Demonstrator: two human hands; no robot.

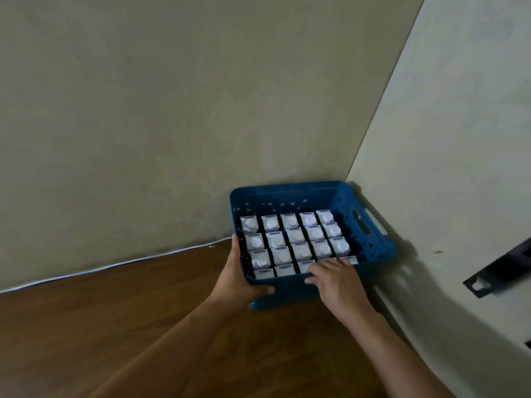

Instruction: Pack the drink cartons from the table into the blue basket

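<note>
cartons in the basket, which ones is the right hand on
The near-row cartons toward the basket's right side: the right hand lies over their tops. The left hand only grips the basket's near-left corner.

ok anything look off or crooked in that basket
Nothing stands out. The cartons stand upright in tidy rows inside the blue basket; the left hand grips its corner, the right hand covers part of the near row.

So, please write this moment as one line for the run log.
blue basket: in wall corner, cartons upright in rows | left hand: holds near-left corner | right hand: on near rim
</note>
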